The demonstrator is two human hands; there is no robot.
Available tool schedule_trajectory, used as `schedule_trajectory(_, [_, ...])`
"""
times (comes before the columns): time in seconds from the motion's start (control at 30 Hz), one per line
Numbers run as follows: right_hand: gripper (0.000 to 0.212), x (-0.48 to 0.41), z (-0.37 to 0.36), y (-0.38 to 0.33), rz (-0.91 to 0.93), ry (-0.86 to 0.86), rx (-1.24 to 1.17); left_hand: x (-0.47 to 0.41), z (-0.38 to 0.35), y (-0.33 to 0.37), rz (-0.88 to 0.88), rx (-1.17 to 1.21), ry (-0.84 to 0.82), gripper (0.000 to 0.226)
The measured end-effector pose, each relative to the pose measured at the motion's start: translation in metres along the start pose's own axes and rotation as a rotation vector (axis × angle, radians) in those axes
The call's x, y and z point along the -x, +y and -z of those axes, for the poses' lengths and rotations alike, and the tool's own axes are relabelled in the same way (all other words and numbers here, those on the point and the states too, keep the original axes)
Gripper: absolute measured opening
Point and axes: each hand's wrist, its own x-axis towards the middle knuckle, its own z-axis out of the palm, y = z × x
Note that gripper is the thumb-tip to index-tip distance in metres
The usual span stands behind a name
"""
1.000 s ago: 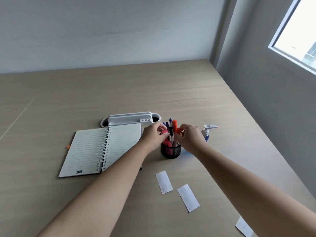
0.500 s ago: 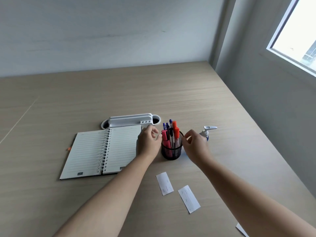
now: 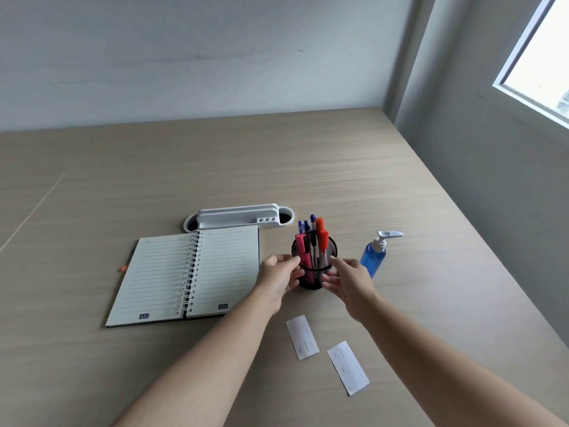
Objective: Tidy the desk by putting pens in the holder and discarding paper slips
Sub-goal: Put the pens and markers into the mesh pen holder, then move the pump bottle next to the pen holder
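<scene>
A black mesh pen holder [image 3: 314, 280] stands mid-desk with several pens and markers [image 3: 318, 241] upright in it, red, pink and blue. My left hand [image 3: 277, 278] curls against its left side, thumb at the rim. On the other side my right hand [image 3: 349, 283] has its fingers spread at the holder's wall, touching it or just short of it; it is blurred. Two white paper slips [image 3: 302, 337] [image 3: 348, 367] lie flat on the desk [image 3: 308, 167], nearer to me than the holder.
An open spiral notebook [image 3: 184, 275] lies left of the holder, with a small orange item [image 3: 123, 268] at its left edge. Behind it sits a white desk organiser [image 3: 238, 218]. A blue pump bottle [image 3: 374, 257] stands just right of my right hand. A wall borders the desk's right edge.
Both hands have left the pen tops, dropped lower and closed in on the holder's sides. The pens now stand in the holder untouched.
</scene>
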Motion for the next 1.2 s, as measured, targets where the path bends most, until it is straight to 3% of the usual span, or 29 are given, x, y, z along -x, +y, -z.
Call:
schedule_trajectory(0.3, [0.008,-0.046,-0.058,-0.029,0.062,-0.026,0.11,-0.055,0.016,0.044,-0.112,-0.048,0.085,0.014])
schedule_trajectory(0.47, [0.017,-0.06,-0.074,-0.038,0.089,0.001,0.169,-0.077,0.021,0.053,-0.135,-0.082,0.085,0.014])
schedule_trajectory(0.6, [0.018,-0.055,-0.07,-0.04,0.086,-0.037,0.16,-0.075,0.021,0.048,-0.179,-0.054,0.102,0.013])
schedule_trajectory(0.7, [0.008,-0.04,-0.056,-0.038,0.076,-0.092,0.151,-0.062,0.02,0.035,-0.182,-0.06,0.187,0.012])
schedule_trajectory(0.8, [0.004,-0.016,-0.023,-0.022,0.069,-0.131,0.269,-0.042,0.014,0.01,-0.18,-0.255,0.227,0.014])
schedule_trajectory(0.93, [0.003,0.013,0.044,0.008,0.032,-0.137,0.423,-0.014,-0.009,-0.01,-0.289,-0.528,0.114,0.014])
schedule_trajectory(1.03, [0.004,0.017,0.088,0.01,0.024,-0.021,0.427,-0.003,-0.039,-0.001,-0.429,-0.64,-0.017,0.014])
schedule_trajectory(1.13, [0.022,0.009,0.106,-0.013,0.104,0.095,0.428,0.003,-0.073,0.02,-0.566,-0.711,-0.161,0.009])
schedule_trajectory(1.2, [0.032,0.004,0.105,-0.03,0.179,0.113,0.474,0.004,-0.093,0.036,-0.611,-0.764,-0.239,0.019])
